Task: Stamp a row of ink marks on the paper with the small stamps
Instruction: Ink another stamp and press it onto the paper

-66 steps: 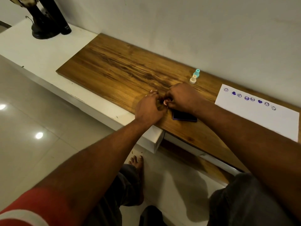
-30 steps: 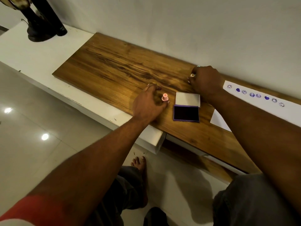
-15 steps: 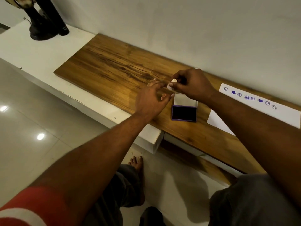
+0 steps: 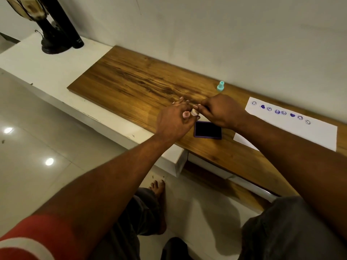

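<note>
Head view of a stamping task at the point where a stamp is being readied. The left hand (image 4: 173, 120) and right hand (image 4: 220, 111) meet above the wooden board (image 4: 131, 79), just behind the open ink pad (image 4: 208, 129). The left hand's fingers close round a pink stamp (image 4: 186, 114); the right hand's fingertips pinch a cream stamp (image 4: 194, 112), the two stamps touching or nearly so. Whether a cap is being pulled off or the stamps merely sorted cannot be told. A teal stamp (image 4: 220, 86) stands upright near the wall, apart from both hands. The paper (image 4: 300, 132) lies to the right of the pad and bears a row of purple marks (image 4: 280, 112) along its far edge, with bare paper remaining beyond the last mark. The step in hand appears to be selecting a stamp; the next move would call for pressing its face squarely on the pad, then carrying it to the free end of the row.
</note>
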